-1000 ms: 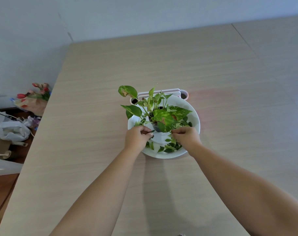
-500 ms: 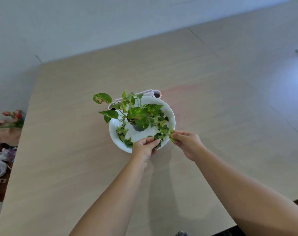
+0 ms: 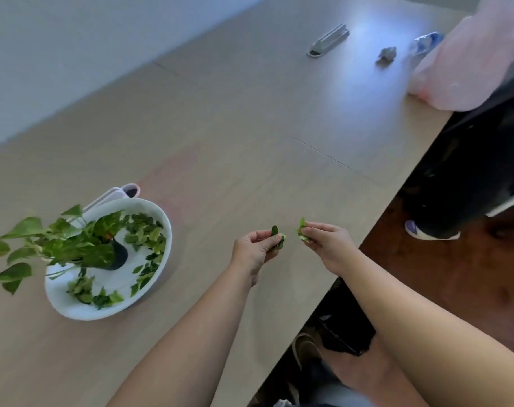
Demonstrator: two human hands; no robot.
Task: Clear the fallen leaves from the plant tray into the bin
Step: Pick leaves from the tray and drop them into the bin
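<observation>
A round white plant tray lies on the wooden table at the left. A small dark pot with a green leafy plant stands in its middle. Several fallen leaves are scattered around the pot inside the tray. My left hand is raised over the table to the right of the tray and pinches dark green leaves. My right hand is close beside it, near the table's edge, pinching light green leaves. No bin is recognisable.
A pink-and-white holder stands just behind the tray. At the far right of the table are a grey bar-shaped object, a crumpled grey scrap and a pink plastic bag. A black object stands beyond the table's right edge, above dark wooden floor.
Both hands have lifted away from the tray and moved right, each carrying leaves. The view has swung to the right, so the tray now sits at the left.
</observation>
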